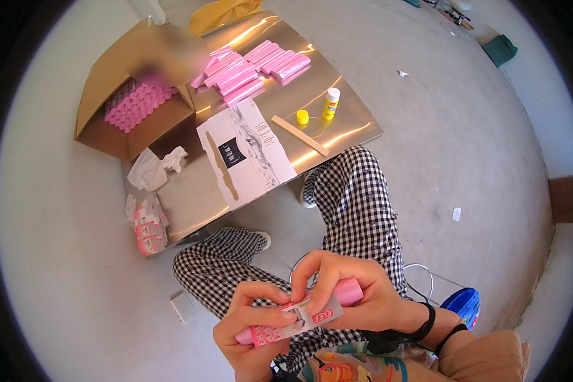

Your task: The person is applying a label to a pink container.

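Observation:
Above my lap, both hands hold one pink roll, which looks like rolled plastic film or bags. A printed paper label in grey, red and pink lies along its side. My left hand grips the left end, its fingers pressing the label. Closed round the right part, my right hand has its thumb and fingertips on the label near the middle. The underside of the roll is hidden by my palms.
On the metal table lie several pink rolls, a white printed card sheet, a wooden strip, an uncapped glue stick and its yellow cap. At left are an open carton of pink rolls, crumpled white paper and stacked labels.

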The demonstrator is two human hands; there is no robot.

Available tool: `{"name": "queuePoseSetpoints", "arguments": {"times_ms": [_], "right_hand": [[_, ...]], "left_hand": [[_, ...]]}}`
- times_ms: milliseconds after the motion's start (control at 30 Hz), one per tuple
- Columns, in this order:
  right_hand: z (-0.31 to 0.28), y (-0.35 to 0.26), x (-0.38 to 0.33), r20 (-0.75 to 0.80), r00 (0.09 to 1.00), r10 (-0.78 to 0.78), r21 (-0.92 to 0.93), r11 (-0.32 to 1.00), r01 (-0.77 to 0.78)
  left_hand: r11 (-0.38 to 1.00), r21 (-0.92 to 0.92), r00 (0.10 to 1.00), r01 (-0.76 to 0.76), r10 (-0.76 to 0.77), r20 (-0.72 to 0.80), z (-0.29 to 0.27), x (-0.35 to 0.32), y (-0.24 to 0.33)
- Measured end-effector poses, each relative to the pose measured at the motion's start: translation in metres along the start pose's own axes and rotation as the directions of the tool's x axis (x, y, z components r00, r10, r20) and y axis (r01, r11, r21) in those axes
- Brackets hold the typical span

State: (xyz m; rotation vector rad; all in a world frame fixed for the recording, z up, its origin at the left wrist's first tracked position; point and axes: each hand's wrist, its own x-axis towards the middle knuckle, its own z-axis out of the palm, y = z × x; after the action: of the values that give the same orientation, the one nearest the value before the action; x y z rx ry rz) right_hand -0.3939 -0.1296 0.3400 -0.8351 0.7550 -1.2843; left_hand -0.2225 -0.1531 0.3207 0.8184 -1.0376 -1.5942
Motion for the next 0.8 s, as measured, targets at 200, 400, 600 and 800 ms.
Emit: {"name": "queuePoseSetpoints", "arguments": {"times_ms": [200,400,600,800], "right_hand": [[-0.005,0.0,0.0,0.016,1.0,-0.013,-0.038,0.999,0.014],[-0.009,0.007,0.003,-0.01,0.999,-0.035,0.034,0.999,0.036],[-0.013,0.009,-0.004,-0.072,0.995,0.068,-0.025,0.997,-0.07],[-0.015,0.013,-0.002,-0.137,0.986,0.094,0.041,0.995,-0.089]], "left_hand": [[0.995,0.095,0.996,-0.01,0.002,0.085,-0.001,0.003,0.006],[0.998,0.025,0.989,0.066,-0.068,0.129,-0.002,0.004,0.008],[0.995,0.06,0.959,0.073,-0.087,0.271,-0.011,0.009,0.006],[1.0,0.023,0.952,0.018,-0.024,0.305,-0.012,0.013,-0.001]]}}
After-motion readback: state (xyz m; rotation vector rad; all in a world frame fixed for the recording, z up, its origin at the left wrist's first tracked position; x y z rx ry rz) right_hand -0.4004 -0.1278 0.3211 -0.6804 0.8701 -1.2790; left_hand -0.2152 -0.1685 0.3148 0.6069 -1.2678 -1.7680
